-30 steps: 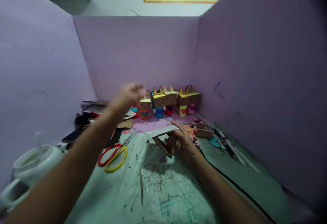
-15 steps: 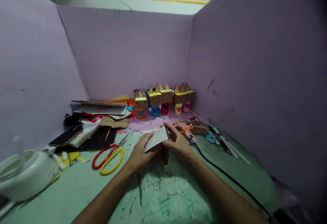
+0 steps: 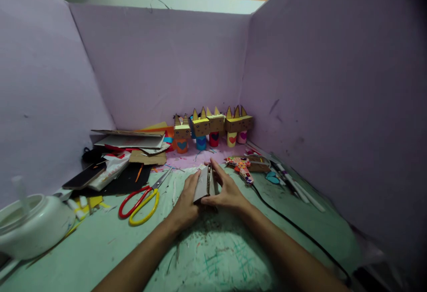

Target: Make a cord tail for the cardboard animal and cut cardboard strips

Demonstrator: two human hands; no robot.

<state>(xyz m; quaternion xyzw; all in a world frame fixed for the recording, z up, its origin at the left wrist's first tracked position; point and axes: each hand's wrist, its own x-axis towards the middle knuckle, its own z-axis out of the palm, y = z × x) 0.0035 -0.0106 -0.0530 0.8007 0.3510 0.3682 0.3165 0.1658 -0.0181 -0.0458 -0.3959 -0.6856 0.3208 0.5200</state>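
Observation:
Between my two hands is a small folded cardboard piece, pale on its outer faces, with a brown corrugated edge turned up towards me. My left hand grips its left side. From the right, my right hand pinches it, thumb at the near end and fingers at the far end. The underside is hidden. Scissors with one red and one yellow handle lie to the left of my left hand. A patterned glue gun rests beyond my right hand, its black cord running towards the lower right.
Several cardboard animal figures on coloured tubes stand at the back. Stacked card and paper lie at the left, near a white pot. White sticks lie at the right. Purple panels enclose the green table.
My hands have turned the cardboard piece, so its corrugated edge now faces up and its pale face tilts left. My right hand has shifted slightly left with it.

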